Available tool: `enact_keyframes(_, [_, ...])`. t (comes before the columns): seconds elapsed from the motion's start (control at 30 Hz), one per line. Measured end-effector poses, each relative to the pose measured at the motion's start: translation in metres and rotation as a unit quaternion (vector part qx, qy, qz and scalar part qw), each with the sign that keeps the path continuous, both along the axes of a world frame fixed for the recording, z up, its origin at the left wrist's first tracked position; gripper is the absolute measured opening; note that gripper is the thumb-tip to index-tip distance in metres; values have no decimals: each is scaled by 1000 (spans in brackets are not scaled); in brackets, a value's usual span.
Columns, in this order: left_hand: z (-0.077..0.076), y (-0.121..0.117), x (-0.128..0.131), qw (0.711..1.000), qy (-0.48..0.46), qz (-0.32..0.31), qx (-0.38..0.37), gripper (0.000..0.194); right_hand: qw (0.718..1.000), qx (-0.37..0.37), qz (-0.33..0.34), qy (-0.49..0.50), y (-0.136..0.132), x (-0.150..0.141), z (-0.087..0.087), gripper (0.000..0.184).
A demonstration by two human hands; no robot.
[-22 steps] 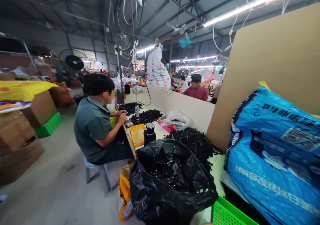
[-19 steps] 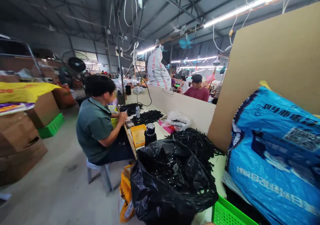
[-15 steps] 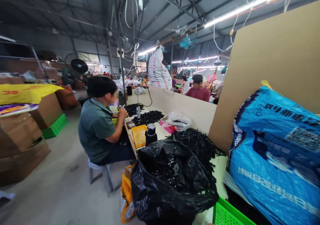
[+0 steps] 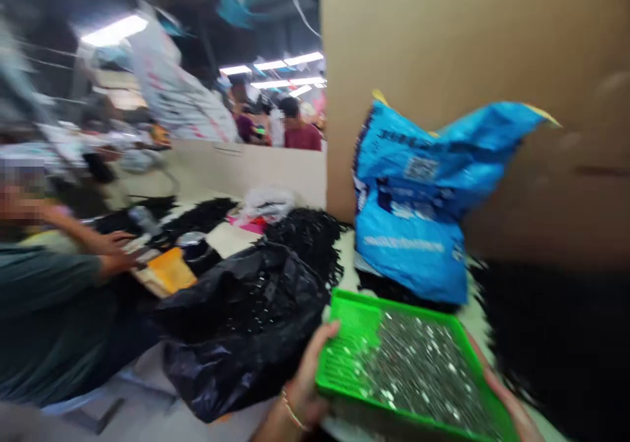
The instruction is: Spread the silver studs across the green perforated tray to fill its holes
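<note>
The left hand (image 4: pixel 304 380), a thin bracelet (image 4: pixel 293 412) at its wrist, is closed on the lower-left edge of a green plastic mesh tray (image 4: pixel 347 329), thumb over the rim. The right hand (image 4: pixel 512 406) presses against the tray's wall at about 4 o'clock; its fingers are hidden, so I cannot tell whether it grips. Held in front of the body, the tray is heaped with small silver metal pieces (image 4: pixel 418 370), a loose load that calls for keeping it level. At 10 o'clock lies a bulging black plastic bag (image 4: pixel 241 327); at 12 o'clock a blue woven sack (image 4: pixel 408 212) stands against a cardboard sheet (image 4: pixel 467 68). Farther off at 10 o'clock, a seated co-worker's hands (image 4: pixel 113 245) rest near a yellow tray (image 4: pixel 170 269) on the tabletop (image 4: pixel 224 239).
</note>
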State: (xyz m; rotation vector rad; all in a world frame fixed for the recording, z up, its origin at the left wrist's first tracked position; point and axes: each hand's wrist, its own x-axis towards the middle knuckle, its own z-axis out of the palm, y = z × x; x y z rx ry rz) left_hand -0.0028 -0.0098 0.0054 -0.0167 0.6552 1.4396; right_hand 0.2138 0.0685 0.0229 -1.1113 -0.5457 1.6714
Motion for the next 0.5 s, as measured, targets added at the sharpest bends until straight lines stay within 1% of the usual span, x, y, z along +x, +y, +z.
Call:
enact_keyframes(0.07, [9,-1,-3,998,29,24,-46,27,1000,-8,-27,4,-11,10,-9,51])
enact_keyframes(0.13, [19,-1,-4,995,45,34,-83,26,1000,2,-15,26,-12,14,-14,56])
enact_keyframes(0.2, [23,-1,-2,993,48,40,-104,28,999,18,-1,44,-11,15,-17,54])
enact_keyframes(0.27, [23,-2,0,992,45,49,-109,29,998,31,-9,55,-9,15,-17,50])
enact_keyframes(0.33, [19,-1,3,992,42,55,-107,30,997,35,-22,63,-8,16,-17,47])
enact_keyframes(0.43, [16,0,6,993,41,46,-105,34,997,36,-21,67,-7,18,-16,48])
enact_keyframes(0.5, [19,0,7,992,45,46,-111,36,997,41,-11,69,-7,19,-16,49])
